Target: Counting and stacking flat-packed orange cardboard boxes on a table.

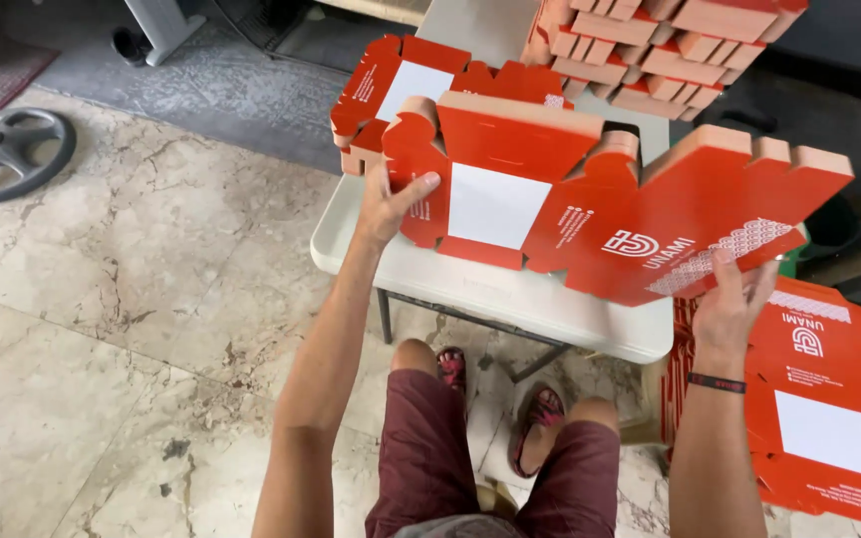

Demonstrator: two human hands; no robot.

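Head view: mid-fold on a red die-cut cardboard box blank [590, 214], held up over the white table [510, 299], partly standing rather than lying flat. Left hand [388, 204] clamped on the blank's left side flap, thumb pressed across the printed red face, remaining fingers hidden behind the panel. Right hand [734, 299] gripping the lower edge of the big right-hand panel, fingers [724, 261] curled up over the front, a dark wristband [717, 383] just below on the wrist. Judged as the forming step: side walls raised, large lid panel swung out to the right and not yet brought over. Probably calling next for pressing the scalloped tabs along the far edge into place while keeping the left flap squared, with both grips firm enough to stop the stiff board springing back. Material: corrugated board, glossy red print outside, raw tan cut edges, one plain white square in the middle panel, white pattern near the right fingers. Beyond the left fingers, a second flat blank [401, 85] on the table; beyond the held blank, a stack of folded red boxes [650, 50]. Below and right of the right fingers, a pile of flat blanks [829, 418]. Underneath, mottled stone floor [122, 329].
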